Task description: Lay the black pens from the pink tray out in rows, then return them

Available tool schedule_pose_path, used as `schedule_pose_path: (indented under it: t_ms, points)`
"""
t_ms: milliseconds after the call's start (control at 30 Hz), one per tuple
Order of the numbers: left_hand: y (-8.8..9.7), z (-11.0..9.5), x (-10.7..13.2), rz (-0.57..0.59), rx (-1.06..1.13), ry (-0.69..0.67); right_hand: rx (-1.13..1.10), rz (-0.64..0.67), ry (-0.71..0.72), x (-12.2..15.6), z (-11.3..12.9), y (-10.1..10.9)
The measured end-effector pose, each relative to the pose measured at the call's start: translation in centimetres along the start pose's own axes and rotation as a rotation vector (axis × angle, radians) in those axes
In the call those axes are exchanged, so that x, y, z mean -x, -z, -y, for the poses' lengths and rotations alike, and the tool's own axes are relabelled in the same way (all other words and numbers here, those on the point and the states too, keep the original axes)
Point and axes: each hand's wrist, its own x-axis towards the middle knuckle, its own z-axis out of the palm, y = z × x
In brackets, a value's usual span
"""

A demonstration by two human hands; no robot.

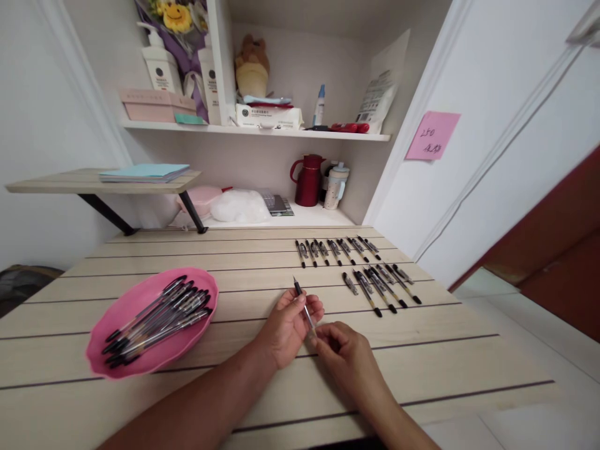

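Holds a pen slantwise above the bench, tip forward. Curls the left hand around the barrel; pinches the lower end between thumb and fingers of the right hand, with both hands closed on it. Has a pink bowl of pens to the left, two rows of pens with caps ahead to the right.
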Motion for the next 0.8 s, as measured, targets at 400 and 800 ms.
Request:
schedule_pose_path:
  t_ms: [400, 800]
  points:
    - [0.4, -0.1, -0.2, -0.117, -0.106, 0.081, 0.735, -0.168, -0.038, -3.9, -5.3, 5.8]
    - [0.3, -0.2, -0.2, -0.078, -0.171, 0.101, 0.823, -0.179, -0.047, -4.4, -6.4, 5.9]
